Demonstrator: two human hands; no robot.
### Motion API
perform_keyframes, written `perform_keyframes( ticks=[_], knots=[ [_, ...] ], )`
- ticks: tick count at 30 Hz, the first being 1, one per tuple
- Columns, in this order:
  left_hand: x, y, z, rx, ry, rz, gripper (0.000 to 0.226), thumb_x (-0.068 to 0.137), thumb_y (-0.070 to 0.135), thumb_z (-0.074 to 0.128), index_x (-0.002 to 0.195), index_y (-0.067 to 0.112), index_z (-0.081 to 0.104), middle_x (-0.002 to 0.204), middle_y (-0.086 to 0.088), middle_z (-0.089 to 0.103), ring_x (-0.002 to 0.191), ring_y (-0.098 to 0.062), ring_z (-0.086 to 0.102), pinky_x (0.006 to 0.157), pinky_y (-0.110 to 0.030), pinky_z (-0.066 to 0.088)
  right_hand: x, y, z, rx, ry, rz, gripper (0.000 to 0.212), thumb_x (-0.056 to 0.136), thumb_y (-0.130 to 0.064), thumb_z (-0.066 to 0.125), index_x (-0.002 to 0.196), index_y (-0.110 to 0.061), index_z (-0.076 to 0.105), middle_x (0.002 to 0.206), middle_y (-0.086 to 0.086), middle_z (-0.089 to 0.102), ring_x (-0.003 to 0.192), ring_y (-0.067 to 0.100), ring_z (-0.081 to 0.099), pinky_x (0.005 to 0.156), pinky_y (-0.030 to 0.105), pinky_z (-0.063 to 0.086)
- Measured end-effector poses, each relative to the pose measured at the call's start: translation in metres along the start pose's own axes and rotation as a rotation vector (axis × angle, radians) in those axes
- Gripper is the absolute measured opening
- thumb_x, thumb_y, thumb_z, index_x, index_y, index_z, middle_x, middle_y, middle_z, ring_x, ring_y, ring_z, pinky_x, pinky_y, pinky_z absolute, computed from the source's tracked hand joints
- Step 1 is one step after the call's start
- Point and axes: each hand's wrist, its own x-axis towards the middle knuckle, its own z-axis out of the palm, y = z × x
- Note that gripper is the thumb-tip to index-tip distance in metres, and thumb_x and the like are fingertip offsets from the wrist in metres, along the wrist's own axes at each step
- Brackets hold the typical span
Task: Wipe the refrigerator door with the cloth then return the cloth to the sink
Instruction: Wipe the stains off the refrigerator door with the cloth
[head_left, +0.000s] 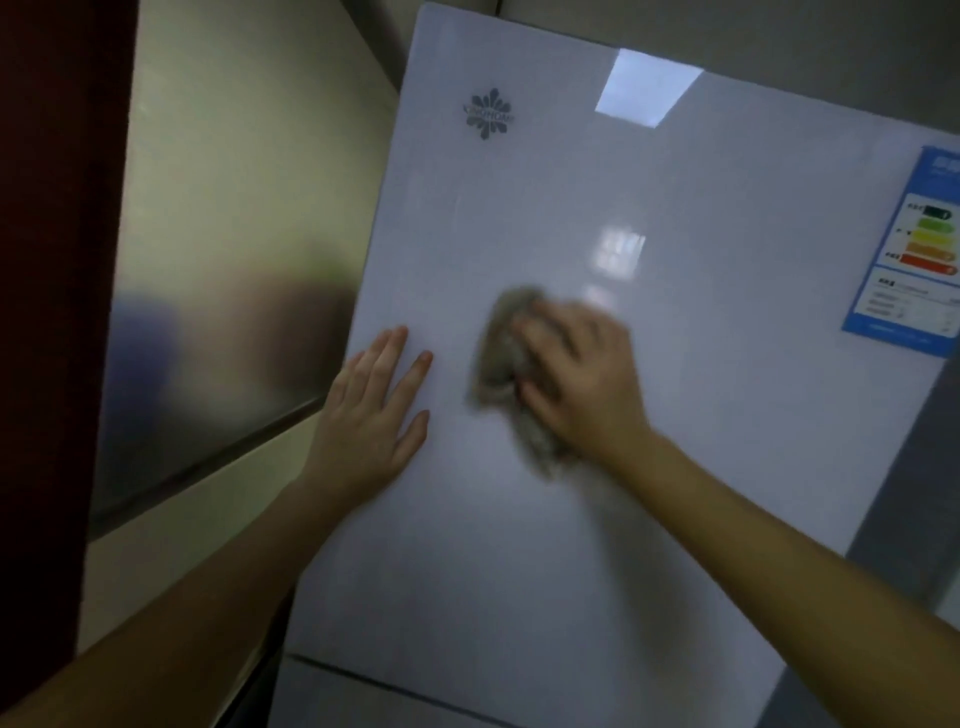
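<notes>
Left hand (371, 415): is pressing flat, refrigerator door (675, 415) left edge.
Right hand (582, 374): is gripping cloth (501, 353).
Risk: loose cloth may be slipping.

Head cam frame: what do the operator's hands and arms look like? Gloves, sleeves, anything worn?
Nothing worn that shows. The left hand and right hand are bare, no gloves. The left forearm and right forearm are bare to the frame edge, no sleeve in view. No watch, band or ring visible, though the right hand is motion-blurred, so a small ring can't be ruled out.
</notes>
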Motion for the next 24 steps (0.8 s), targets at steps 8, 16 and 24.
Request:
perform_keyframes(
  ticks=[8,16,24],
  knots=[
    [0.001,-0.005,-0.001,0.013,0.0,0.034,0.061,0.101,0.04,0.048,0.155,0.013,0.037,0.163,-0.019,0.029,0.152,-0.033,0.029,0.122,-0.046,0.027,-0.041,-0.019,0.004,0.025,-0.175,-0.457,0.036,0.104,-0.036,0.052,0.131,-0.017,0.068,0.135,0.013,0.066,0.114,0.034,0.065,0.092,0.04,0.043],
    [-0.001,-0.003,-0.004,-0.054,-0.007,0.0,0.059,0.1,0.036,0.051,0.152,0.009,0.042,0.161,-0.021,0.032,0.15,-0.036,0.032,0.12,-0.049,0.032,0.089,0.02,-0.01,-0.044,0.126,0.202,0.056,0.086,-0.033,0.069,0.138,-0.014,0.06,0.141,0.015,0.057,0.121,0.038,0.053,0.098,0.037,0.037],
    [-0.108,-0.024,0.006,-0.075,-0.006,-0.105,0.061,0.098,0.036,0.051,0.147,0.001,0.045,0.154,-0.028,0.039,0.136,-0.043,0.046,0.104,-0.052,0.045,-0.041,-0.08,0.04,0.104,-0.257,-0.556,0.03,0.1,-0.025,0.064,0.128,-0.018,0.069,0.136,0.011,0.065,0.117,0.032,0.062,0.093,0.039,0.047]
  ],
)
